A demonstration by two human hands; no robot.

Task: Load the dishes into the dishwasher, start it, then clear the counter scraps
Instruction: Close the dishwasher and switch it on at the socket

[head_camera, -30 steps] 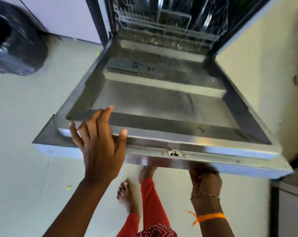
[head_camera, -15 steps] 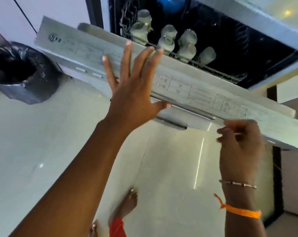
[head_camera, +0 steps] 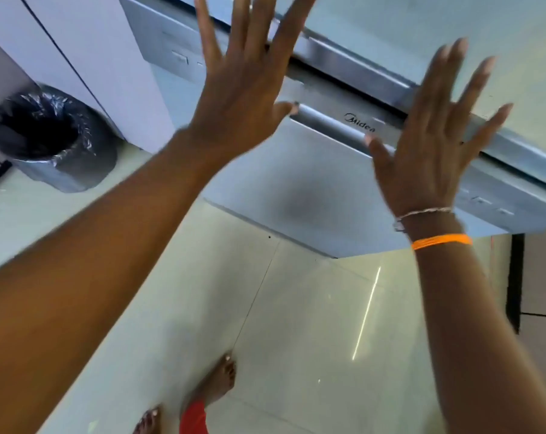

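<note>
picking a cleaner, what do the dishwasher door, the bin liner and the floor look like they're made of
Silver dishwasher door: looks like brushed stainless steel, with a dull grey sheen and a soft blurred reflection; it could be coated metal.
Black crinkled bin liner: thin plastic film, with sharp glossy creases over the rim.
Pale glossy floor: likely glazed ceramic or polished stone tile, with thin grout lines and a bright streak of reflected light.

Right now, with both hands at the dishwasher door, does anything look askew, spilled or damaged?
Nothing stands out. The dishwasher door looks closed and intact, with the left hand and right hand spread open at its top. The lined trash bin stands upright, and no spill shows on the floor tiles.
</note>
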